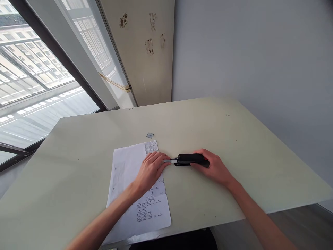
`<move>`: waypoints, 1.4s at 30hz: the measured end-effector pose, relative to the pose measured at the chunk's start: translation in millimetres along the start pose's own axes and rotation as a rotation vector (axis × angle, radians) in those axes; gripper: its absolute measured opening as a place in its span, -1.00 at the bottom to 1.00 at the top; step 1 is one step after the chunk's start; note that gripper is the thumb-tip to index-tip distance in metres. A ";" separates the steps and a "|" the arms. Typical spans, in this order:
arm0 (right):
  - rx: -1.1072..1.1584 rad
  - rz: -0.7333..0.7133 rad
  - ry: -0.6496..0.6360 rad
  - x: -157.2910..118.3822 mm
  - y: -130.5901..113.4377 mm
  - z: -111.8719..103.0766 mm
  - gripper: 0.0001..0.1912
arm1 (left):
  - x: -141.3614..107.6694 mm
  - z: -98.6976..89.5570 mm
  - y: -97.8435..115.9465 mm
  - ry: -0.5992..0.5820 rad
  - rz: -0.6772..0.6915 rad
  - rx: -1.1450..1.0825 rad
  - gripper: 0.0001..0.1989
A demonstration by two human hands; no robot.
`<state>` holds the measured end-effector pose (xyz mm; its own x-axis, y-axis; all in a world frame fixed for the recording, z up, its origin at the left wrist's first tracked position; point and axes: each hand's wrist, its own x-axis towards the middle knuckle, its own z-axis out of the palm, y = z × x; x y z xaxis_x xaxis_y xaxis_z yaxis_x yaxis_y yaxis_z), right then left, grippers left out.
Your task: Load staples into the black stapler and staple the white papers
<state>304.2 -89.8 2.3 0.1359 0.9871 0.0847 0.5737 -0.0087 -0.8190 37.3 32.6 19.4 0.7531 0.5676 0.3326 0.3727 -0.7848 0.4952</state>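
Nearest us, our forearms (111,210) reach in from the bottom edge, above a dark patch of cloth (175,241) by the near edge of the worktop (195,121). Between our hands is the black stapler (191,158), just right of the paper; we cannot tell whether it rests on the worktop or is slightly raised. Our right hand (212,167) is closed round its right part, thumb on the near side. Our left hand (151,169) pinches the end of a silver metal strip (169,160) that sticks out of its left end. Below that hand lies the printed paper (125,166), creased, with a dense block of print at its top right corner. Just beyond the paper we see 2 small grey strips (150,135) side by side. Farther out stand a beige panel (148,73) with 4 brown patches, a grey wall (247,52) and, at left, a window (33,66).
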 end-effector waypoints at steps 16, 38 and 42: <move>-0.006 -0.012 0.000 0.1 0.7 -0.5 -0.79 | 0.9 7.3 -0.8 -0.036 -0.062 -0.038 -0.84; 0.103 0.041 -0.034 2.3 -4.4 -0.9 -0.70 | 43.9 -29.0 -47.2 -0.371 0.083 -0.257 -0.72; 0.102 0.035 -0.039 3.8 -4.7 0.7 -0.69 | 64.1 -12.3 -43.7 -0.373 0.156 -0.183 -0.60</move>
<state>301.5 -85.9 6.1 0.1221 0.9919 0.0343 0.4839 -0.0293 -0.8746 62.6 106.3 29.0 0.9494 0.2906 0.1188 0.1623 -0.7781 0.6068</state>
